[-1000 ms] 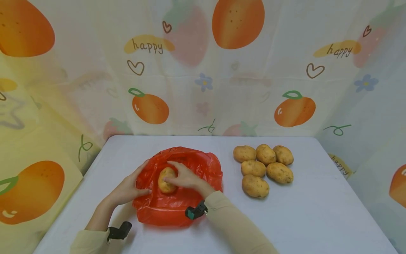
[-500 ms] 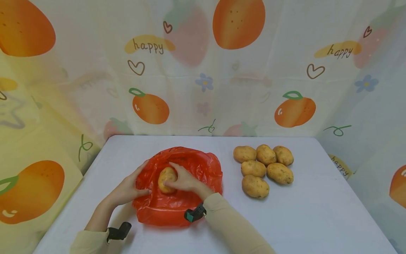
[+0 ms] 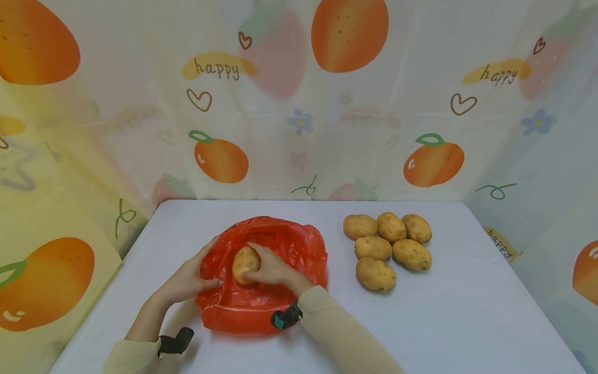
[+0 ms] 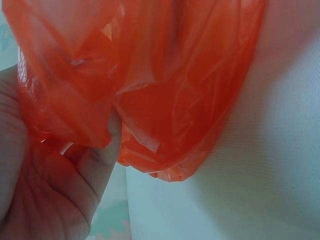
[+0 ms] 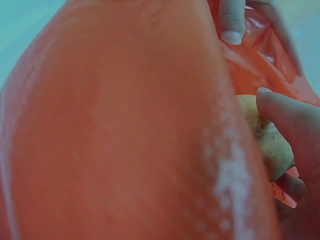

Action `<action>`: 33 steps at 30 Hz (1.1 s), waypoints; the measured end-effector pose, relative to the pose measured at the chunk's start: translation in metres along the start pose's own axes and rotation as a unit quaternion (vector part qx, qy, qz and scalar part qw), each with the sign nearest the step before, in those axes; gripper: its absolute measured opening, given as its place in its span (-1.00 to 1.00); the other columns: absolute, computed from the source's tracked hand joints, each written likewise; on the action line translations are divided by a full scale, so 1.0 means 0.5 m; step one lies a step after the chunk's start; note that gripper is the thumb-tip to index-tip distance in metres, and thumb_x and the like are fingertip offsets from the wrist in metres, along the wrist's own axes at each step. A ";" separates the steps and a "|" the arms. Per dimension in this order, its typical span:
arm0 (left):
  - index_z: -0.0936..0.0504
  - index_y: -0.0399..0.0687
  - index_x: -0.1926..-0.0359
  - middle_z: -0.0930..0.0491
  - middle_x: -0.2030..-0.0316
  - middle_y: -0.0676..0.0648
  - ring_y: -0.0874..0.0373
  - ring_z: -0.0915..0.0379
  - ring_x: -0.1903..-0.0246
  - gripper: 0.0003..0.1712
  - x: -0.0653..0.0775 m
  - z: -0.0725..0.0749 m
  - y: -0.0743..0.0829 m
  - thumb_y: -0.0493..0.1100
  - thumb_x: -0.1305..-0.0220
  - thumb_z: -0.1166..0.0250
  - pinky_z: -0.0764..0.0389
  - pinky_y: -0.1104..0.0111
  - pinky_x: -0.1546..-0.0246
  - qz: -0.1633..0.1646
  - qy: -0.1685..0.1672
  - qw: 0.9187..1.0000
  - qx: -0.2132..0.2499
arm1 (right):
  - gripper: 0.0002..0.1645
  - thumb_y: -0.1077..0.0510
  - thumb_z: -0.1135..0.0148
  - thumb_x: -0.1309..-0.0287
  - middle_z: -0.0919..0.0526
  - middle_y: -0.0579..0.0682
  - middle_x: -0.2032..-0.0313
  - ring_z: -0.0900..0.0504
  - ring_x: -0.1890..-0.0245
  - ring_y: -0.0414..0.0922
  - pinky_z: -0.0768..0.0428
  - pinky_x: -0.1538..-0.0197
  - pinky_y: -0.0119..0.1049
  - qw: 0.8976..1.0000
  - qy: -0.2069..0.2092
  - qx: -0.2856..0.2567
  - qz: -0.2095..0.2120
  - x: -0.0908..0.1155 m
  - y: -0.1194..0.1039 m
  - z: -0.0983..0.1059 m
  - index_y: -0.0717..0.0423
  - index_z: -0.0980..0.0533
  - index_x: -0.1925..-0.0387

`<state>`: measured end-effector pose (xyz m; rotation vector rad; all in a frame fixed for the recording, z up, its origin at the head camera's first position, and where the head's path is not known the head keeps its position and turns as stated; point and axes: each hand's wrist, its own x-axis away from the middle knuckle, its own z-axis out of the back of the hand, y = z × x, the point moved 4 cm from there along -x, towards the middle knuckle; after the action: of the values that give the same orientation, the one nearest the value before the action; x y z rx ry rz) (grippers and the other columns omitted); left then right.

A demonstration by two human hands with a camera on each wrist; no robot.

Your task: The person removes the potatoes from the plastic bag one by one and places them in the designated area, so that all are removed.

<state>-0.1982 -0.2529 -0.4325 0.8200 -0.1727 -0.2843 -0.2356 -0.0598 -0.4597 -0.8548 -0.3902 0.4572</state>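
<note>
A red plastic bag (image 3: 240, 317) lies spread with its mouth up on the left half of the table. Its left edge is held by my left hand (image 3: 189, 278), with the thumb over the inner side. The left wrist view shows the thin film (image 4: 165, 105) bunched against that hand's fingers. Inside the bag mouth is a yellow-brown potato (image 3: 244, 264). My right hand (image 3: 271, 266) grips the potato from its right side, thumb on the near part and fingers at the far part. In the right wrist view, bag film hides part of the potato (image 5: 272, 147).
Several loose potatoes (image 3: 374, 248) lie in a cluster on the white table (image 3: 448, 322), right of the bag. A fruit-patterned curtain (image 3: 355, 114) hangs behind the table and along both sides.
My right thumb has slid slightly nearer along the potato, and the right wrist has shifted a little left and down. The potato, left hand and bag look nearly unchanged.
</note>
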 end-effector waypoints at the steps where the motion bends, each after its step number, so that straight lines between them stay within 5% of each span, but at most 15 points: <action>1: 0.13 0.20 -0.44 -0.11 -0.34 -0.22 -0.25 -0.18 -0.22 0.15 0.000 0.000 0.000 -0.10 0.05 -0.44 -0.42 -0.11 -0.04 -0.001 0.000 1.000 0.000 | 0.01 -0.18 -0.30 0.01 -0.27 -0.04 -0.24 -0.34 -0.13 -0.11 -0.40 -0.20 -0.11 1.000 0.001 0.002 0.000 0.000 -0.001 -0.001 -0.12 -0.02 -0.39; 33: 0.12 0.22 -0.44 -0.11 -0.34 -0.21 -0.24 -0.19 -0.21 0.15 0.001 0.000 0.002 -0.12 0.04 -0.43 -0.48 -0.05 0.00 0.010 -0.004 1.000 0.010 | 0.03 -0.09 -0.39 0.10 -0.34 -0.04 -0.13 -0.41 0.02 -0.12 -0.49 -0.07 -0.14 0.999 0.033 -0.012 -0.001 0.007 -0.009 0.008 -0.17 -0.06 -0.37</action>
<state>-0.1974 -0.2523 -0.4317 0.8376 -0.1913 -0.2671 -0.2338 -0.0581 -0.4533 -0.8903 -0.3362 0.4210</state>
